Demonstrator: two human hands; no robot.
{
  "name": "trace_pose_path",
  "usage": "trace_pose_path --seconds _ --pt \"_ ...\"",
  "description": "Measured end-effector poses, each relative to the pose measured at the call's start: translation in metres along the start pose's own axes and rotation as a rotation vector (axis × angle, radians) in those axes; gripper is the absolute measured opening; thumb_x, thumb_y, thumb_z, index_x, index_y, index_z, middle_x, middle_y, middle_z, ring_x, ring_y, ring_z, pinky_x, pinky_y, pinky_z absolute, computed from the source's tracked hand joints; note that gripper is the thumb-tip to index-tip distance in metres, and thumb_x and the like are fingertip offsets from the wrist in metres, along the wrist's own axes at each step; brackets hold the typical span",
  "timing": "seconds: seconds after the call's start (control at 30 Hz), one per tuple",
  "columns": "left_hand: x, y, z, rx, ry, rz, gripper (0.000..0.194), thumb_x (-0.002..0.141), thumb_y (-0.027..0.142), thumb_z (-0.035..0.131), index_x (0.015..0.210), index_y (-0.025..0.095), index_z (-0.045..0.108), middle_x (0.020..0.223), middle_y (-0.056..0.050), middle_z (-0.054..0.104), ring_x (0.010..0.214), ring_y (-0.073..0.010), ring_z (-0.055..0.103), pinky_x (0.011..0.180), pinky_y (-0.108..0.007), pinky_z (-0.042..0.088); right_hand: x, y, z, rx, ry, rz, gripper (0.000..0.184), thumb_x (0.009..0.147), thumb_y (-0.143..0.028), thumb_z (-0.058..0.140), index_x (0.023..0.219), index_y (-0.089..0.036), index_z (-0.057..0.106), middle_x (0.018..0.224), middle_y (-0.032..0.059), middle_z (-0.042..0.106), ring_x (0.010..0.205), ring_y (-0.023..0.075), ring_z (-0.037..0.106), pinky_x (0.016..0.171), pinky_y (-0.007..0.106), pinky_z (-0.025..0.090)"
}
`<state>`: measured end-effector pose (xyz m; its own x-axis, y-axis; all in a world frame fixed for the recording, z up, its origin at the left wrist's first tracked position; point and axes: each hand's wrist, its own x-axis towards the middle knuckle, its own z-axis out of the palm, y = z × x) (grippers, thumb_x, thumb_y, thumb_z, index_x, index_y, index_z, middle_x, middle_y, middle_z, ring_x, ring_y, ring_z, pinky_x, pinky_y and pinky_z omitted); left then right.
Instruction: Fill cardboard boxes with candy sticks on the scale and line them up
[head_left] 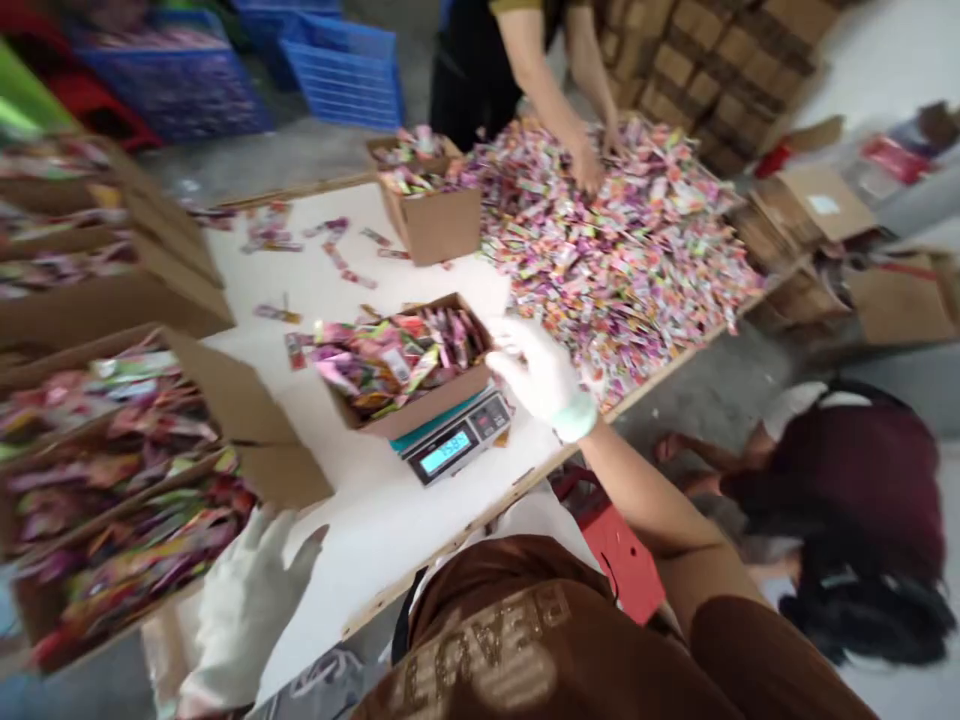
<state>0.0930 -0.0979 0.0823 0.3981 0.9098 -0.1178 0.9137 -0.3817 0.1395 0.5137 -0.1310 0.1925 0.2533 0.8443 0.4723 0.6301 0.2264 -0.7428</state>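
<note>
A small cardboard box (420,405) full of colourful wrapped sachets (390,365) sits on a digital scale (465,440) with a lit blue display, its digits blurred. My right hand (534,372), in a white glove, is at the right end of this box with the fingers loosely bent and apart. Nothing shows in its grasp. On the left, my gloved left hand (251,600) lies against the near edge of a large divided carton (277,450) packed with similar sachets. Its fingers are spread and hold nothing that I can see.
Across the white table (300,590), a co-worker's hands (592,165) reach into a large heap of sachets (622,270). Another filled box (442,225) stands beside the heap, with loose sachets (345,265) nearby. Blue crates (345,75) are behind. At right, a person (855,490) bends low.
</note>
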Motion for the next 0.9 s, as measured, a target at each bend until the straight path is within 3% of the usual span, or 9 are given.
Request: trace_pose_path --seconds 0.13,0.27,0.43,0.5,0.6,0.7,0.77,0.83,0.9 --pt "-0.039 0.015 0.042 -0.124 -0.061 -0.072 0.049 0.098 0.046 0.050 0.130 0.012 0.066 0.145 -0.019 0.061 0.123 -0.0360 0.065 0.103 -0.047 0.054 0.041 -0.009 -0.002 -0.020 -0.080 0.006 0.040 0.099 -0.040 0.062 0.135 -0.023 0.061 0.126 0.0119 0.068 0.111 0.0248 0.069 0.098 0.044 0.060" --pt "-0.076 0.037 0.072 -0.222 -0.177 -0.100 0.045 0.097 0.043 0.052 0.129 0.015 0.068 0.145 -0.016 0.062 0.120 -0.0337 0.068 0.101 -0.045 0.056 0.073 -0.007 0.027 -0.209 -0.257 -0.019 0.055 0.095 -0.048 0.065 0.142 -0.021 0.056 0.134 0.0145 0.062 0.119 0.0291 0.064 0.100 0.047 0.058" --pt "-0.095 0.051 0.085 -0.228 -0.219 -0.105 0.043 0.099 0.039 0.050 0.131 0.016 0.068 0.143 -0.014 0.064 0.117 -0.0323 0.069 0.098 -0.044 0.057 0.097 0.005 0.079 -0.647 -0.492 0.130 0.068 0.088 -0.056 0.072 0.139 -0.013 0.056 0.133 0.0219 0.061 0.118 0.0374 0.062 0.098 0.054 0.053" --pt "-0.096 0.055 0.086 -0.225 -0.210 -0.103 0.043 0.099 0.039 0.050 0.131 0.017 0.068 0.143 -0.014 0.064 0.115 -0.0313 0.070 0.097 -0.043 0.057 0.100 0.010 0.097 -0.768 -0.592 0.197 0.063 0.090 -0.056 0.070 0.135 -0.013 0.058 0.128 0.0227 0.064 0.111 0.0376 0.065 0.092 0.052 0.053" --pt "-0.097 0.058 0.088 -0.235 -0.190 -0.106 0.043 0.099 0.040 0.049 0.131 0.018 0.068 0.143 -0.014 0.064 0.115 -0.0309 0.070 0.097 -0.042 0.057 0.100 0.017 0.113 -0.841 -0.666 0.180 0.043 0.097 -0.044 0.063 0.129 -0.015 0.063 0.124 0.0201 0.069 0.106 0.0350 0.067 0.088 0.046 0.053" --pt "-0.099 0.061 0.095 -0.249 -0.166 -0.110 0.044 0.099 0.040 0.048 0.131 0.016 0.067 0.143 -0.015 0.063 0.116 -0.0314 0.069 0.097 -0.043 0.057 0.103 0.021 0.110 -0.811 -0.677 0.127 0.026 0.100 -0.026 0.055 0.118 -0.015 0.069 0.115 0.0162 0.073 0.107 0.0314 0.068 0.091 0.041 0.051" --pt "-0.100 0.065 0.102 -0.250 -0.158 -0.119 0.046 0.099 0.041 0.047 0.131 0.016 0.067 0.144 -0.015 0.063 0.115 -0.0312 0.070 0.097 -0.043 0.057 0.105 0.023 0.095 -0.704 -0.668 0.087 0.026 0.100 -0.022 0.054 0.118 -0.014 0.071 0.111 0.0139 0.074 0.107 0.0289 0.067 0.094 0.040 0.051" --pt "-0.098 0.072 0.110 -0.243 -0.164 -0.128 0.047 0.098 0.043 0.047 0.132 0.017 0.067 0.144 -0.014 0.063 0.114 -0.0308 0.071 0.097 -0.042 0.057 0.104 0.030 0.071 -0.523 -0.635 0.016 0.039 0.097 -0.028 0.062 0.133 -0.015 0.065 0.121 0.0134 0.072 0.113 0.0279 0.066 0.100 0.040 0.051" --pt "-0.095 0.084 0.114 -0.235 -0.190 -0.138 0.048 0.098 0.044 0.046 0.132 0.018 0.068 0.145 -0.013 0.063 0.115 -0.0312 0.071 0.098 -0.042 0.057 0.097 0.045 0.042 -0.321 -0.580 -0.035 0.065 0.092 -0.035 0.072 0.152 -0.019 0.050 0.140 0.0145 0.064 0.125 0.0277 0.062 0.106 0.041 0.051"
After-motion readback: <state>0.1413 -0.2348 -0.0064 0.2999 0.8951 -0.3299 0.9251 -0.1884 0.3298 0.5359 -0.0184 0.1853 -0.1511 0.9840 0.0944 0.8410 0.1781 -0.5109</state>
